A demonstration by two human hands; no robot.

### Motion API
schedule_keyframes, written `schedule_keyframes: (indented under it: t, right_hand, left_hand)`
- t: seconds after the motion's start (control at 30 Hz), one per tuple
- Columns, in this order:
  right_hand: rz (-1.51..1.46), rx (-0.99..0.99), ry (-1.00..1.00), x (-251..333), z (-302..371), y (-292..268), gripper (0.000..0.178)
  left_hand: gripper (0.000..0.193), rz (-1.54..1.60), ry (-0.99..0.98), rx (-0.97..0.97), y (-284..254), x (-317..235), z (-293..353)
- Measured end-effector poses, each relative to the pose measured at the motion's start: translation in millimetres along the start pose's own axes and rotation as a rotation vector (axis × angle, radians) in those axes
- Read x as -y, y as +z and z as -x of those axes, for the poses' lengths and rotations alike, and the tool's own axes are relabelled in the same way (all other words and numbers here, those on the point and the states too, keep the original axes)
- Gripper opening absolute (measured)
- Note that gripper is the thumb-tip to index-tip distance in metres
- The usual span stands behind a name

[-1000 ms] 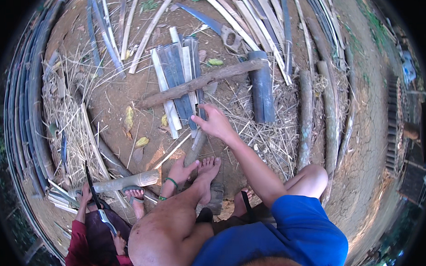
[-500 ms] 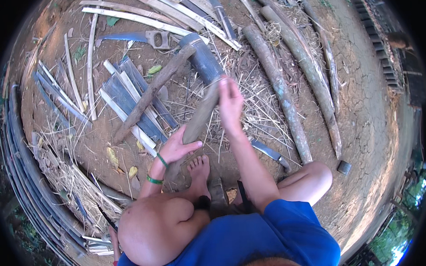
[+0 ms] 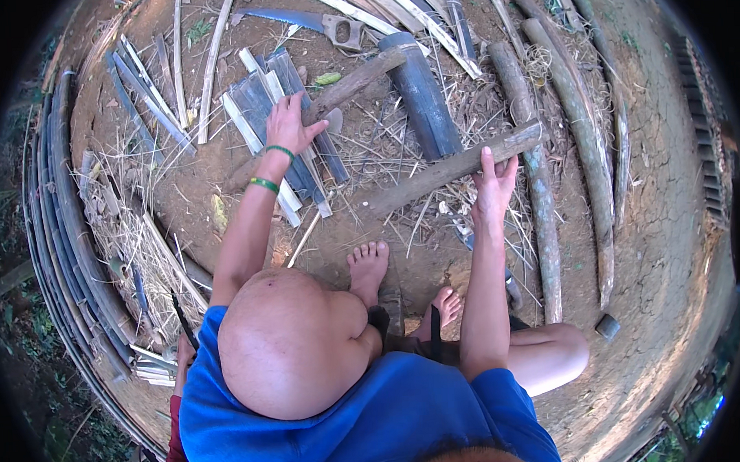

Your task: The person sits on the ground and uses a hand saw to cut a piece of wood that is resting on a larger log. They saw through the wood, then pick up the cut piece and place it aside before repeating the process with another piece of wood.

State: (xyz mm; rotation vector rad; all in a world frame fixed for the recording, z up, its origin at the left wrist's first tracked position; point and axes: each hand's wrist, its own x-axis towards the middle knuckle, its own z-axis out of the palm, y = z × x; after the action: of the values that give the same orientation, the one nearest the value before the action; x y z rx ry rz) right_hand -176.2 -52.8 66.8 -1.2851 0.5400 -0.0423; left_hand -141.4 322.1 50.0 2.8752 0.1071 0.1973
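Stick point(image 3: 437, 176) now in right hand point(image 3: 492, 196) alone

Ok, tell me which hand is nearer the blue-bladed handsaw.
Left: the left hand is below the handsaw in view; the right hand is farther down and to the saw's right.

The left hand point(image 3: 283, 124) reaches farther forward, its back upward, the thumb spread to the right of the fingers. The right hand point(image 3: 491, 190) sits nearer the body with fingers bent in a grip, its forearm point(image 3: 485, 300) extending forward from the elbow
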Motion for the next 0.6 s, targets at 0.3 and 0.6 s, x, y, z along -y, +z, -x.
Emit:
schedule_keyframes:
  t: [0.3, 0.6]
  right_hand:
    - [0.016, -0.033, -0.012, -24, 0, -24, 0.061]
    - [-0.125, 0.194, 0.031, 8, 13, 1, 0.041]
  left_hand:
    - [0.061, 0.833, -0.122, 0.276, -11, -7, -30]
    - [0.045, 1.748, -0.296, 0.047, -40, -59, -99]
